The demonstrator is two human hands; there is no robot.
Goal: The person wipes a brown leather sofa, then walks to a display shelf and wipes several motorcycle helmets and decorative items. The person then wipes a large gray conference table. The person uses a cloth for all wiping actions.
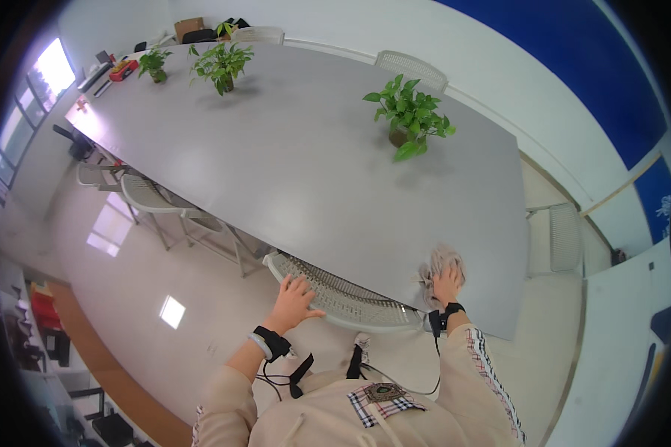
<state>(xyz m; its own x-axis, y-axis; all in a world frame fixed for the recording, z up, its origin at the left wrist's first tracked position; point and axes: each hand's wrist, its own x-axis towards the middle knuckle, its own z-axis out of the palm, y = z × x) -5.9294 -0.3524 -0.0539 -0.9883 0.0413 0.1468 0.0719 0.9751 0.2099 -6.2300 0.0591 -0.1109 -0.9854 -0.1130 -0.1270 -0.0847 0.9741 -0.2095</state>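
Note:
A crumpled beige cloth point(446, 258) lies on the grey tabletop point(291, 184) near its front right corner. My right hand point(447, 282) is on the cloth, with fingers spread over its folds and part of it bunched beneath the palm. At the table's front edge stands a pale chair with a perforated plastic backrest point(346, 299). My left hand point(292, 302) is at the left end of that backrest, fingers apart and nothing held in it. Whether it touches the chair rim cannot be made out. Black straps with cables circle both wrists.
A potted plant point(411, 114) stands at the table's right half; two more plants point(222, 64) point(155, 64) are toward the far left. Beyond them sits a red-and-yellow object point(124, 70). Chairs point(151, 193) line the near left side, another point(563, 237) stands right. Cables point(408, 389) hang before me.

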